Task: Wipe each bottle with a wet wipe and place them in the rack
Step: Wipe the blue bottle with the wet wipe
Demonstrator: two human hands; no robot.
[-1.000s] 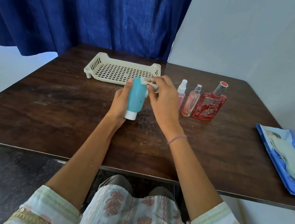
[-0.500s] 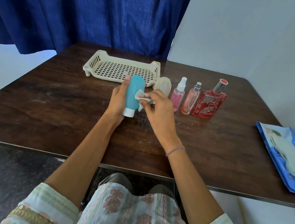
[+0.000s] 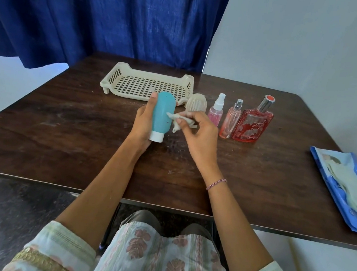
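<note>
A dark blue curtain (image 3: 98, 14) hangs behind the far edge of the dark wooden table (image 3: 50, 143), with a pale wall at 1 o'clock. On the table's right edge, at 3 o'clock from its middle, lies a blue pack of wet wipes (image 3: 345, 187), its flap open and a pale sheet showing. A cream slotted rack (image 3: 113, 77) sits at 12 o'clock near the far edge, with nothing in it.

The left hand (image 3: 143, 122) is clamped on a teal bottle (image 3: 163, 113), thumb up its left side and fingers wrapped behind it. The bottle is held just off upright with its white cap (image 3: 156, 136) pointing down toward the person, its rounded end overlapping the rack's near rim in this view. The right hand (image 3: 202, 135), at 3 o'clock from the bottle, has its fingers curled together, pinching a crumpled wet wipe (image 3: 179, 121); the tip of the wipe touches the bottle's right side.

Four more bottles stand in a row on the table at 2 to 3 o'clock from the teal one. From right to left: a red perfume bottle (image 3: 251, 128) with a silver neck, a slim pink spray bottle (image 3: 230, 123), a small pink spray bottle (image 3: 215, 113) with a white top, and a cream ribbed bottle (image 3: 195, 102) just beside the rack's right corner. A thin pink bracelet (image 3: 216, 183) circles the right wrist.
</note>
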